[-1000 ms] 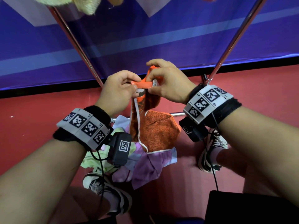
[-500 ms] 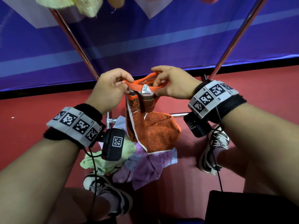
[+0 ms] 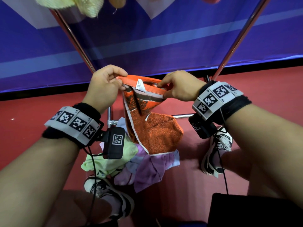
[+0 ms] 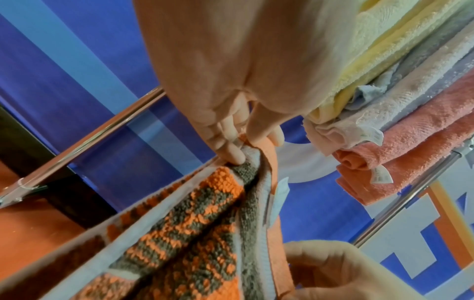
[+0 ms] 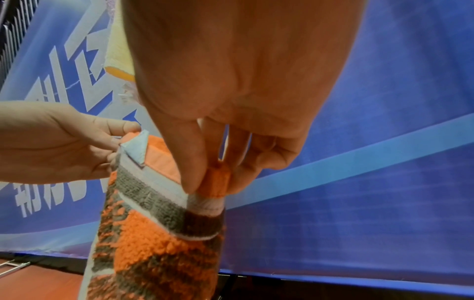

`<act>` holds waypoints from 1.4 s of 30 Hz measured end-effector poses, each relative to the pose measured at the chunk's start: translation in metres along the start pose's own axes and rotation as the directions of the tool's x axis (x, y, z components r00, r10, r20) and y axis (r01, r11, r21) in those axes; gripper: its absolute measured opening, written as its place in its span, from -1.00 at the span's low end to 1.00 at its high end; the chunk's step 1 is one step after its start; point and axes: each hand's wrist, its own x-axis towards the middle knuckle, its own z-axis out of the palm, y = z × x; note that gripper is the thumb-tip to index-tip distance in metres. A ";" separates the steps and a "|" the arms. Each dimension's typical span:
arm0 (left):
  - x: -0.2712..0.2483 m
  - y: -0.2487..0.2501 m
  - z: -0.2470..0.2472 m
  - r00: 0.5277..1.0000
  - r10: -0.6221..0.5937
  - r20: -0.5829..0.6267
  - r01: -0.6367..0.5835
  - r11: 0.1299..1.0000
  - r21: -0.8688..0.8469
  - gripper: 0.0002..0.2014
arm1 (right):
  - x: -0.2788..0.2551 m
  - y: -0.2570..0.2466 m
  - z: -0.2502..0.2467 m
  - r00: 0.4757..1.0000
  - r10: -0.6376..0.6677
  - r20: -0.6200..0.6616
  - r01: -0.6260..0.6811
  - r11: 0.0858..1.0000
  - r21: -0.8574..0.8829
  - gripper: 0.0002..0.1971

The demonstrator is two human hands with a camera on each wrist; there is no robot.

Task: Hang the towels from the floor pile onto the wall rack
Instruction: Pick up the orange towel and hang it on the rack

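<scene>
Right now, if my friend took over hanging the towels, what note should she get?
Left hand: pinches one end of the orange towel's top hem.
Right hand: pinches the other end; the hem is stretched between them and the rest hangs down.
Pile: green, purple and pale towels lie on the red floor, below the orange one.
Rack: yellow, grey, white and pink towels already hang on it.
Done: some towels hung, orange one picked up and spread.
Left: lift the orange towel onto the rack, then hang the ones in the pile.
</scene>
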 end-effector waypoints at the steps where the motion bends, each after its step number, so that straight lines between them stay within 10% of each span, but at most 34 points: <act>1: 0.000 0.000 0.000 1.000 -0.009 -0.011 0.009 1.000 -0.012 -0.61 | 0.000 0.000 0.001 1.000 0.001 0.012 -0.001 1.000 0.002 -0.65; 28: -0.005 -0.003 0.006 0.979 -0.043 -0.200 0.071 0.989 0.133 -0.55 | -0.030 0.003 -0.019 0.997 0.041 -0.063 -0.036 0.996 0.081 -0.89; 42: -0.050 0.152 -0.021 0.938 0.234 -0.254 -0.160 0.946 0.282 -0.58 | -0.127 -0.067 -0.134 0.861 -0.077 -0.502 0.126 0.990 0.064 -0.84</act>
